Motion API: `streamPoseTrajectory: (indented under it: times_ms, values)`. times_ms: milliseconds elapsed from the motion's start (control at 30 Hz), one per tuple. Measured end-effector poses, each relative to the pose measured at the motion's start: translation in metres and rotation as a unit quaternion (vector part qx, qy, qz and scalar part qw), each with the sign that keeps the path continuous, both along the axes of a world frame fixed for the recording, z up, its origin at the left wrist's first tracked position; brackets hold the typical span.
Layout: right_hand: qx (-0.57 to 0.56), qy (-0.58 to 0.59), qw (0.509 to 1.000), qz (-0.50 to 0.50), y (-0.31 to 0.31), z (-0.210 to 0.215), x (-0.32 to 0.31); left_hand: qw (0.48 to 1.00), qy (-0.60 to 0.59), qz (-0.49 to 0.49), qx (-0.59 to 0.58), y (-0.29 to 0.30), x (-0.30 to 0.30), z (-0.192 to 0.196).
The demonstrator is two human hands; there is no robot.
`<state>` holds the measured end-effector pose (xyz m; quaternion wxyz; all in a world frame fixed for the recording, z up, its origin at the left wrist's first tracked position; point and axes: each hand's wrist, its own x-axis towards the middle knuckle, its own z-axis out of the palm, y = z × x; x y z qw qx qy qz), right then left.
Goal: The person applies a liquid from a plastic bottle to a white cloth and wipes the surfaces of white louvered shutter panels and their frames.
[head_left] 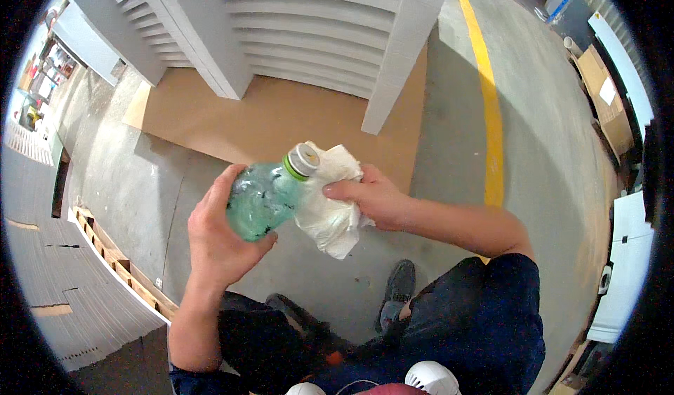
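Observation:
My left hand (217, 237) grips a clear green plastic bottle (263, 197) around its body, tilted with the neck pointing up and to the right. The bottle has a grey cap with a green ring (302, 161). My right hand (372, 198) holds a crumpled white cloth (330, 216) pressed against the bottle's neck and shoulder. Both hands are in front of me at chest height, over a grey concrete floor. My legs in dark trousers and dark shoes (399, 286) show below.
A tall stack of grey flat sheets (309, 37) stands ahead on a brown board (281, 124). Another grey stack on a wooden pallet (119, 265) lies at my left. A yellow floor line (491, 114) runs on the right, with cardboard boxes (604, 93) beyond it.

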<state>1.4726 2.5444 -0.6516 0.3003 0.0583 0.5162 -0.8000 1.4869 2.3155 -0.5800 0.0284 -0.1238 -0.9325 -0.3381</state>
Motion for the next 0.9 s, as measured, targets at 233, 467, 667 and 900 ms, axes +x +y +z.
streamPoseTrajectory:
  times_ms: [233, 467, 667, 900]
  values:
    - [0.021, 0.001, 0.996, 0.084, -0.011, -0.047, 0.01, 0.999, 0.005, -0.007, 0.042, -0.002, 0.004, 0.002]
    - [0.058, -0.049, 0.997, 0.029, -0.002, -0.033, 0.008, 0.996, 0.038, -0.025, 0.076, -0.006, 0.002, 0.0]
    - [0.108, -0.01, 0.994, -0.031, -0.007, -0.021, -0.013, 0.992, 0.089, -0.009, 0.086, -0.016, 0.008, -0.002]
    - [0.114, -0.016, 0.992, -0.06, 0.003, 0.078, -0.047, 0.974, 0.17, 0.096, 0.112, -0.02, 0.028, 0.027]
